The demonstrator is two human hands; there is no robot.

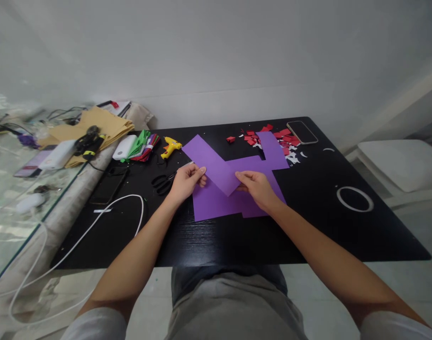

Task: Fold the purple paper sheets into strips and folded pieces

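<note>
Forward, forearms [150,236] angled inward; both hands [186,182] [258,189] pinching slanted purple paper strip [214,163] thumb-on-top.

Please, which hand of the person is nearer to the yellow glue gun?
The left hand. It is on the near side of the yellow glue gun, slightly to its right; the right hand is farther off to the right.

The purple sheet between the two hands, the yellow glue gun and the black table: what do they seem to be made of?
Purple sheet: matte paper or thin card, judging by its even colour and crisp straight edges.
Yellow glue gun: probably plastic, given its bright, uniform colour and moulded-looking shape.
Black table: wood or wood-look laminate, slightly glossy; fine grain lines show in the reflection.
</note>
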